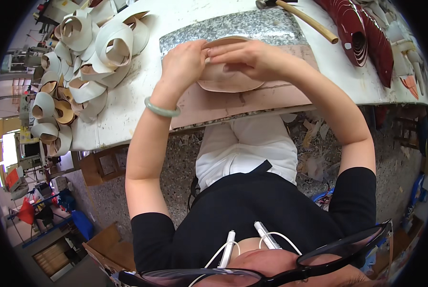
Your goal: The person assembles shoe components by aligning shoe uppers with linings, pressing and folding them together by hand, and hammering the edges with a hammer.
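A pale beige leather shoe upper (230,82), rounded and folded into a band, lies at the middle of the work table. My left hand (185,61) is closed on its left side, fingertips at the upper edge. From the right, my right hand (246,58) reaches over the piece, its fingers together and meeting the left fingertips. The two hands cover much of the upper's middle, so the exact pinch is hidden. Beneath it lie a speckled grey stone slab (271,26) and a pinkish-beige sheet (199,111).
Several white and tan shoe uppers (113,45) are heaped on the table's left. At the back right lies a hammer (312,23) with a wooden handle, beside stacks of glossy dark red pieces (350,36). The table's front edge (252,113) runs before my lap.
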A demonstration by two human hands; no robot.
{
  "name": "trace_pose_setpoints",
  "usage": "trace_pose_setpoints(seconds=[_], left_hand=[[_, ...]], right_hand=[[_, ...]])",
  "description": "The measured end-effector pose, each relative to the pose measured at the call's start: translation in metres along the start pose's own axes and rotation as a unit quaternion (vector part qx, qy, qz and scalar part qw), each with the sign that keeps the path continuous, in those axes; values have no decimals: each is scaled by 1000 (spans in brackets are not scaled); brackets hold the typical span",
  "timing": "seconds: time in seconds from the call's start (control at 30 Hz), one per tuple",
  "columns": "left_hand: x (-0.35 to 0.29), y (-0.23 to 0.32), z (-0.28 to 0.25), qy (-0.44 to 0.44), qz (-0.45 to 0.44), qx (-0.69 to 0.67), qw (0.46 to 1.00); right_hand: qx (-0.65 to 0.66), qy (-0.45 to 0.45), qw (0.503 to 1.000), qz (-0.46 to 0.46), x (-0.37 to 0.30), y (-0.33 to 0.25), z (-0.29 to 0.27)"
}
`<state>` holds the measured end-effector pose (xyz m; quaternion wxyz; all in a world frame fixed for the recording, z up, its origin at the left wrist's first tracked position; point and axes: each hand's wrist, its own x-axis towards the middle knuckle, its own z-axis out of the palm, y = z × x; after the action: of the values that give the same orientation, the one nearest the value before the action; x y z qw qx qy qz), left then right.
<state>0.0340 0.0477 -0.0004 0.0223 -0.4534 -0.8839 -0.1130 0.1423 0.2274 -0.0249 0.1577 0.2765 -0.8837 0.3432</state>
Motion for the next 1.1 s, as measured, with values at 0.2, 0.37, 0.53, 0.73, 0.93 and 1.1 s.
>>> trace_pose_setpoints(seconds=[0.2,0.37,0.53,0.73,0.93,1.1], left_hand=[[57,-1,-1,-109,-29,42,993],[88,-3,4,-175,-23,135,975],[92,-7,0,-223,-15,86,971],[90,-30,2,-205,86,-88,971],[75,-19,8,-217,-25,-257,941],[64,-22,10,-201,-30,-265,943]], right_hand=[[-228,-185,952,89,-24,32,14],[-262,-216,933,122,-16,28,8],[-339,-131,894,263,-20,48,-22],[-332,-130,765,536,-17,59,-118],[-155,190,858,451,-61,73,-120],[-246,198,937,150,-49,-24,-74]])
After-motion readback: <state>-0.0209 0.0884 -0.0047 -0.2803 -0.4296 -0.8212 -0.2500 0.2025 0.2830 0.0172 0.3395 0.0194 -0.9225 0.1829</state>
